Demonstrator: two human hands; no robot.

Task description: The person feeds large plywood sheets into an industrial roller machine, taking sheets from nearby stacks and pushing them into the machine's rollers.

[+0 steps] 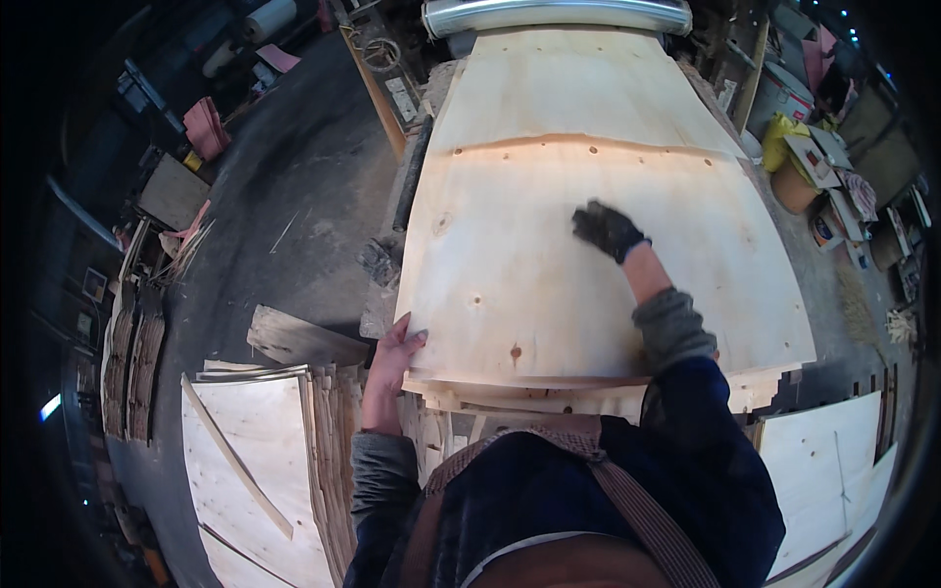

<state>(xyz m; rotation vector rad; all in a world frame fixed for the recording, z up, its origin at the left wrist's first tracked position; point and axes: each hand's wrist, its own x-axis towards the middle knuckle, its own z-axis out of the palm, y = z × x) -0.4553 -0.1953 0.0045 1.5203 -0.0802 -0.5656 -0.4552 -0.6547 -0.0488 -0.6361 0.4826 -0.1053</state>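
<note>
A large pale wood veneer sheet (544, 294) with several knots lies before me on a stack of sheets, its front edge blurred. My bare left hand (401, 345) is at its left edge near the front corner, thumb against the sheet. The other fingers are partly hidden, so a grip cannot be made out. In a dark glove, my right hand (606, 229) is over the middle of the sheet, palm down with nothing in it. Behind it, a wavy edge crosses the wood, and another veneer surface (566, 88) runs back to a shiny metal roller (551, 16).
Stacked veneer (250, 441) stands at my left with a loose wood strip (242, 463) on top. More sheets (816, 456) lie at my right. A board (301, 334) and a dark crumpled item (378, 263) sit left of the stack. Buckets and a yellow bag (783, 140) stand at far right.
</note>
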